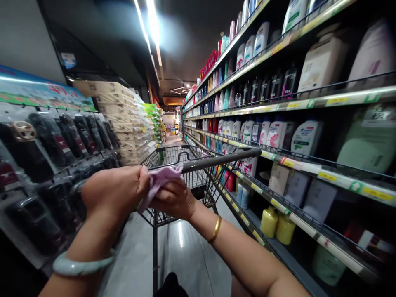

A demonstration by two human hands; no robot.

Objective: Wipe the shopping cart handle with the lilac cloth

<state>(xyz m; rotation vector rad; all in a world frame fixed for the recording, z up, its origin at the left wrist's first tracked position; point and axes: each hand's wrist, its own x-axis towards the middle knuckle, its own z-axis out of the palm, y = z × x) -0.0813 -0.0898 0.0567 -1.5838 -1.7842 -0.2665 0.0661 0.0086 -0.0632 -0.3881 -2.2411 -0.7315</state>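
A black wire shopping cart [168, 154] stands in front of me, its dark push handle [222, 160] running across the view. My left hand [116, 187] is closed around the handle's left part; a pale green bangle circles that wrist. Beside it, my right hand [173, 198] grips a crumpled light purple cloth [163, 175] against the handle. The cloth's upper edge lies over the bar, and its lower end hangs between my two hands. A gold bracelet [215, 229] sits on my right wrist. My right fingertips are partly hidden by the cloth.
Tall shelves of shampoo and lotion bottles [276, 134] line the right, close to the cart. At left hangs a rack of packaged dark slippers [69, 132], with stacked tan packages [114, 111] beyond. Shiny grey floor tiles [185, 255] run down the aisle.
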